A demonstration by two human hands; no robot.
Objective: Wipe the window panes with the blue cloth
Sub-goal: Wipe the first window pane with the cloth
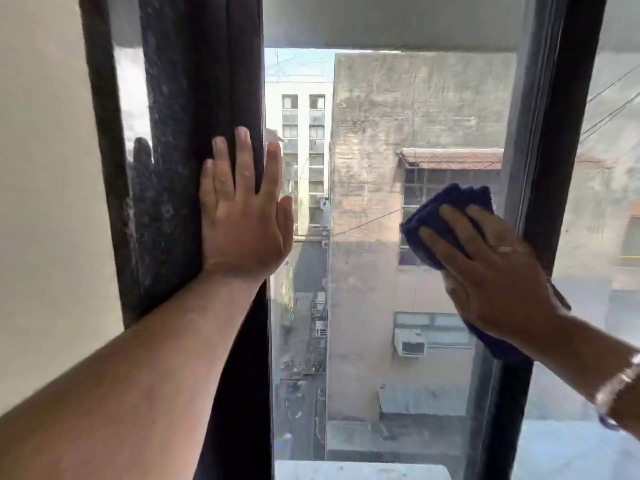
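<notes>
The centre window pane (381,306) sits between a dark left frame post (194,98) and a dark right frame post (561,133), with a further pane (595,306) on the far right. The left hand (242,216) lies flat on the left frame post, fingers (221,161) spread wide and holding nothing. The right hand (498,271), a bracelet (620,382) at its wrist, presses the folded blue cloth (446,216) against the right side of the centre pane, fingers extended over the cloth.
</notes>
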